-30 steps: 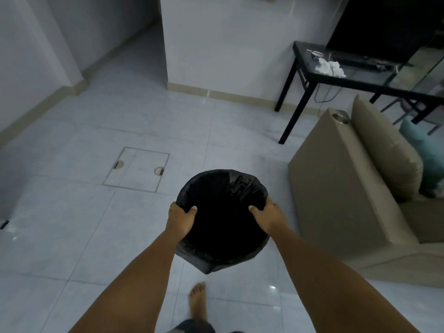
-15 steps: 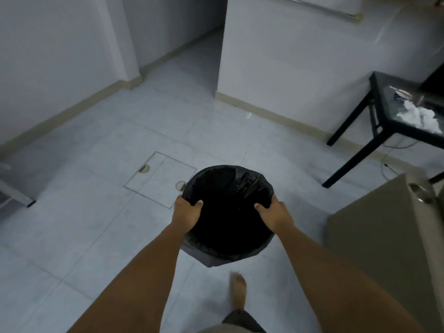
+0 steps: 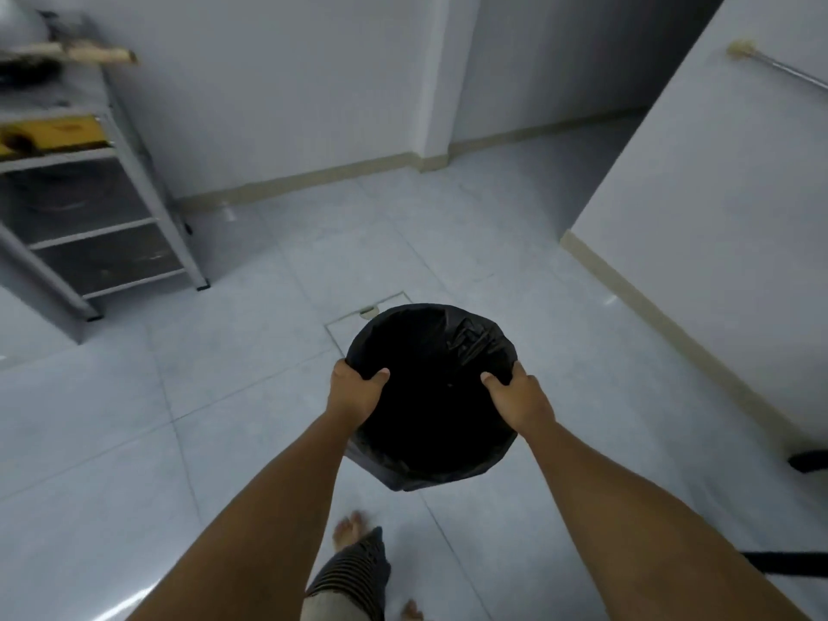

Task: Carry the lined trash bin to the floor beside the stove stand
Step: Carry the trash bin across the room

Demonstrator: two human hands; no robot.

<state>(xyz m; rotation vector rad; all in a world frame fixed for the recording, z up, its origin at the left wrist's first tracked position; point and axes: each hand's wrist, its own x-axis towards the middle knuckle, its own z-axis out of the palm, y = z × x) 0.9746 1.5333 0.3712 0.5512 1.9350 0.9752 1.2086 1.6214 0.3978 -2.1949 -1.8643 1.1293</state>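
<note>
I hold a round trash bin [image 3: 430, 396] lined with a black plastic bag up in the air over the tiled floor, in front of me at mid-frame. My left hand [image 3: 354, 392] grips its left rim with the thumb inside. On the right rim, my right hand [image 3: 519, 401] grips the same way. The bin's inside is dark and its contents cannot be made out. A grey metal stove stand [image 3: 112, 208] with shelves stands at the upper left against the wall, well apart from the bin.
A square floor hatch [image 3: 358, 318] lies just beyond the bin. A white wall with a metal rail [image 3: 784, 78] runs along the right. A corridor opens at the back. Black table legs [image 3: 806, 461] show at the right edge. My bare feet are below.
The view has swung left as I walk: the sofa and black table have slid out of view and the stove stand has come in at the upper left. Both hands keep their grip.
</note>
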